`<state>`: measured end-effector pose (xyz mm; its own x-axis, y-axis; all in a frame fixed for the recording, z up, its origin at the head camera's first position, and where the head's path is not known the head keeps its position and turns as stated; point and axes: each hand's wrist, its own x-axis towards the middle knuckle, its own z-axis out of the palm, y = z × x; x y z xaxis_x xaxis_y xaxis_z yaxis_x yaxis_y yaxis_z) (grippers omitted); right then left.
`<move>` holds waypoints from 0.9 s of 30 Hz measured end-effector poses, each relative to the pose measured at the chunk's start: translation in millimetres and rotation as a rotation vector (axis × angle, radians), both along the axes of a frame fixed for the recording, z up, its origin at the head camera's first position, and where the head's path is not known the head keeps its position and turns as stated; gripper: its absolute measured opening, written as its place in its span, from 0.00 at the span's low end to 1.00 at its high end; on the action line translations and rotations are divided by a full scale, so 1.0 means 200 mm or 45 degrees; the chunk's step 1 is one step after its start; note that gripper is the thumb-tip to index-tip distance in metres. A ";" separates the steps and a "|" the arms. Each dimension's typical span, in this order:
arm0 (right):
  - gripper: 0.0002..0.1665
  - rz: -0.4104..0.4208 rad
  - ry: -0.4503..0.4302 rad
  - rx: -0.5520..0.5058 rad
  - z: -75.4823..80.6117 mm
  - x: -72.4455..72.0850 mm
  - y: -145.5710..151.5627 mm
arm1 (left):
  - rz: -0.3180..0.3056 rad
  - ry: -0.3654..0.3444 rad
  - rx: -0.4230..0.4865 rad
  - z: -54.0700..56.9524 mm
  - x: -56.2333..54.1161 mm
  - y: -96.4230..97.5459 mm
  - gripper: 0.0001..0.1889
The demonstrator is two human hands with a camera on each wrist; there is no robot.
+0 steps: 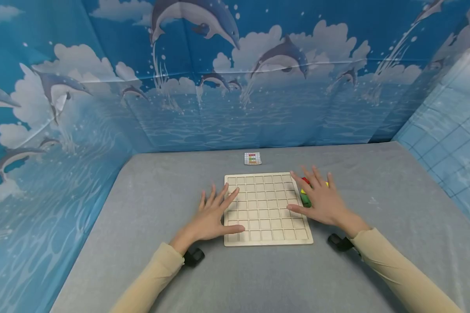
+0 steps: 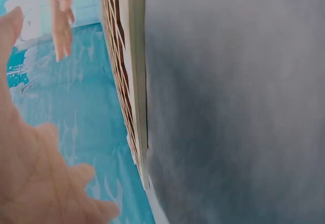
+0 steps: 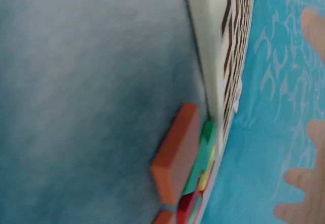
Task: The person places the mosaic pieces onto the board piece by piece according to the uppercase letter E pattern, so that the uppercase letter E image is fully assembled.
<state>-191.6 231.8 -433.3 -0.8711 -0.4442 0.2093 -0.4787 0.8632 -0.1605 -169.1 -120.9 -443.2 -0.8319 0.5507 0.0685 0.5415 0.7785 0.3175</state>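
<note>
A pale wooden board (image 1: 264, 214) with a square grid lies flat on the grey table. My left hand (image 1: 209, 219) hovers at its left side, fingers spread, thumb and index finger overlapping the board's edge in the head view. On the opposite side my right hand (image 1: 324, 202) is likewise spread, holding nothing. Partly hidden beneath it are small blocks, with green (image 1: 306, 200), red and yellow showing. The right wrist view shows an orange block (image 3: 177, 155) beside a green block (image 3: 202, 155), close to the board's side. In the left wrist view, the left palm (image 2: 30, 173) faces the board.
A small card (image 1: 252, 158) with a coloured grid pattern lies beyond the board's far edge. Behind the table (image 1: 160, 182) hangs a blue curtain (image 1: 227, 113) printed with dolphins. Each wrist carries a black camera (image 1: 194, 257).
</note>
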 end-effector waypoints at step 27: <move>0.20 -0.121 -0.166 -0.299 -0.04 -0.18 0.08 | 0.105 -0.268 0.244 -0.13 0.04 -0.01 0.57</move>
